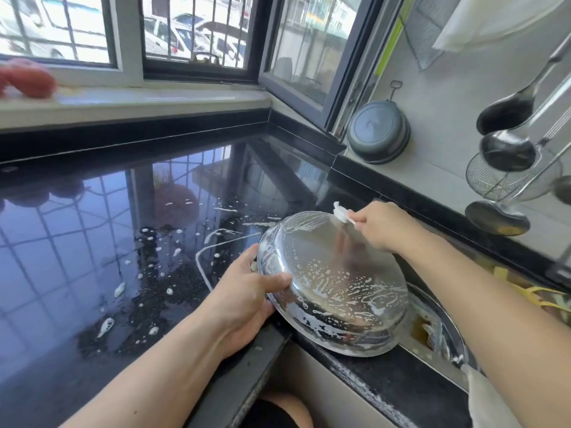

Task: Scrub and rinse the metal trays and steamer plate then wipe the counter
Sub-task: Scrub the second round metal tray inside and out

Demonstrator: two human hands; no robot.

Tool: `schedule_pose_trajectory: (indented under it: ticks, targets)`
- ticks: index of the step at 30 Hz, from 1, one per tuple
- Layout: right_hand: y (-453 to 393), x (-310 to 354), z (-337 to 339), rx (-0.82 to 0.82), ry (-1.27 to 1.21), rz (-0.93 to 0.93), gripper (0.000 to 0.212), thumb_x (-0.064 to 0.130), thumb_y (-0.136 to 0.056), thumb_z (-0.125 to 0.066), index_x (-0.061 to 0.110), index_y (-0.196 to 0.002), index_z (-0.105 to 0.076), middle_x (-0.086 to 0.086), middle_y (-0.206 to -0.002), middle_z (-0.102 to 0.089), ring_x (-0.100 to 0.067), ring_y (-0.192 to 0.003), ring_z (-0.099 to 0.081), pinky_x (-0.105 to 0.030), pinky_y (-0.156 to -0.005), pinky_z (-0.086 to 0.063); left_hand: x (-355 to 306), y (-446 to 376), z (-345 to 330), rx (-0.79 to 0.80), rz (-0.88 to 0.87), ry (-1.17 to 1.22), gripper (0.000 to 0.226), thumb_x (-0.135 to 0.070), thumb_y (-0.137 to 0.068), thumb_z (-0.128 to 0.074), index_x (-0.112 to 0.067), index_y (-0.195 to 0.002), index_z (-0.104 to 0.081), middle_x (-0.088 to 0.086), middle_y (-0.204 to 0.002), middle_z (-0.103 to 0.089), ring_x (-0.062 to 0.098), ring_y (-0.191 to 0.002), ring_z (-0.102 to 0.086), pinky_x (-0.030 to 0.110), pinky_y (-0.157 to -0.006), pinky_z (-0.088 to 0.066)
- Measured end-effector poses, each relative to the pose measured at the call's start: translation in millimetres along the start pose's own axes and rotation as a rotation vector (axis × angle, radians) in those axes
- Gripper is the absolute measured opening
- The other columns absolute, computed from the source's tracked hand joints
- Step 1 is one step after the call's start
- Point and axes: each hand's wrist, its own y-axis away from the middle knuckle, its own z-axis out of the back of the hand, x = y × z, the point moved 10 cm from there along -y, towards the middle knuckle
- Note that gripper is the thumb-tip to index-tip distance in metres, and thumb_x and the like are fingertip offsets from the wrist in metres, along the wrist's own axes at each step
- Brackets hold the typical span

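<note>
A: Where is the metal tray [333, 282]?

B: Lower centre-right of the frame. It is round and shiny, turned bottom-up and tilted, with its lower rim on the dark edge of the counter [123, 242], beside the sink [445, 329]. White suds streak its underside.

A: And the hands?

B: They are apart, one at each side of the tray. The left hand [247, 291] grips the tray's left rim, thumb curled over the top and fingers underneath. The right hand [380, 225] is at the tray's upper edge, fingers closed round a white scrubber [341, 213] that touches the metal.

A: What of the counter?

B: Black and glossy, filling the left half of the frame. It reflects the window [197, 35] bars, and foam blobs and wet streaks lie scattered on it just left of the tray.

A: Anything else?

B: At the right edge, ladles [509, 109] and a wire skimmer [500, 177] hang against the wall. A dark pan [378, 132] hangs on the wall at upper right. Something red, blurred, sits on the sill at upper left [26, 77].
</note>
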Motion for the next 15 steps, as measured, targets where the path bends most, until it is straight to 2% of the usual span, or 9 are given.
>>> schedule_pose_trajectory:
  ticks: [4, 6, 8, 10, 11, 13, 15]
  targets:
    - [30, 63, -17, 0.124, -0.225, 0.302, 0.038, 0.034, -0.102, -0.056, 0.046, -0.138, -0.056, 0.005, -0.143, -0.059, -0.017, -0.132, -0.054, -0.033, -0.112, -0.042, 0, -3, 2, 0.002, 0.007, -0.021, 0.047, 0.023, -0.093, -0.05, -0.005, -0.131, -0.058, 0.023, -0.121, -0.073, 0.042, -0.112, -0.07, 0.049, -0.088, -0.061]
    - [19, 49, -12, 0.062, -0.149, 0.256, 0.037, 0.036, -0.103, -0.053, 0.049, -0.138, -0.055, -0.001, -0.14, -0.062, -0.023, -0.128, -0.057, -0.041, -0.108, -0.046, 1, -5, 5, -0.015, 0.002, -0.036, 0.048, 0.022, -0.093, -0.051, -0.004, -0.132, -0.058, 0.025, -0.123, -0.071, 0.044, -0.115, -0.068, 0.056, -0.098, -0.057]
    - [9, 15, -4, -0.001, -0.039, 0.101, 0.038, 0.033, -0.105, -0.049, 0.049, -0.139, -0.055, -0.01, -0.129, -0.066, -0.031, -0.116, -0.06, -0.043, -0.098, -0.051, 2, -5, 5, -0.014, 0.0, -0.052, 0.047, 0.022, -0.093, -0.052, -0.003, -0.132, -0.059, 0.026, -0.124, -0.07, 0.043, -0.109, -0.069, 0.058, -0.103, -0.05]
    - [19, 16, -5, -0.005, -0.029, 0.137, 0.038, 0.033, -0.105, -0.049, 0.048, -0.139, -0.054, -0.01, -0.125, -0.069, -0.03, -0.112, -0.062, -0.041, -0.094, -0.052, 1, -3, 4, -0.007, -0.001, -0.051, 0.047, 0.022, -0.092, -0.053, -0.003, -0.132, -0.059, 0.027, -0.125, -0.07, 0.046, -0.105, -0.069, 0.059, -0.103, -0.05]
    - [29, 30, -6, -0.002, -0.068, 0.223, 0.037, 0.034, -0.105, -0.049, 0.047, -0.139, -0.055, -0.007, -0.124, -0.07, -0.027, -0.11, -0.064, -0.041, -0.094, -0.052, 1, -3, 2, -0.003, 0.002, -0.043, 0.047, 0.022, -0.092, -0.052, -0.003, -0.132, -0.058, 0.026, -0.124, -0.07, 0.046, -0.104, -0.07, 0.059, -0.1, -0.053]
    - [55, 66, -12, 0.065, -0.165, 0.416, 0.035, 0.038, -0.104, -0.05, 0.046, -0.138, -0.055, 0.004, -0.126, -0.071, -0.017, -0.107, -0.068, -0.039, -0.097, -0.053, 1, -3, 3, -0.005, 0.007, -0.017, 0.047, 0.023, -0.093, -0.051, -0.002, -0.132, -0.058, 0.025, -0.122, -0.071, 0.038, -0.095, -0.073, 0.049, -0.084, -0.063]
    - [54, 66, -16, 0.082, -0.15, 0.423, 0.035, 0.04, -0.104, -0.05, 0.049, -0.138, -0.053, 0.006, -0.134, -0.066, -0.015, -0.119, -0.063, -0.039, -0.104, -0.05, 1, -4, 4, -0.012, 0.012, -0.001, 0.048, 0.023, -0.092, -0.051, -0.003, -0.133, -0.058, 0.026, -0.124, -0.07, 0.034, -0.094, -0.072, 0.043, -0.079, -0.061]
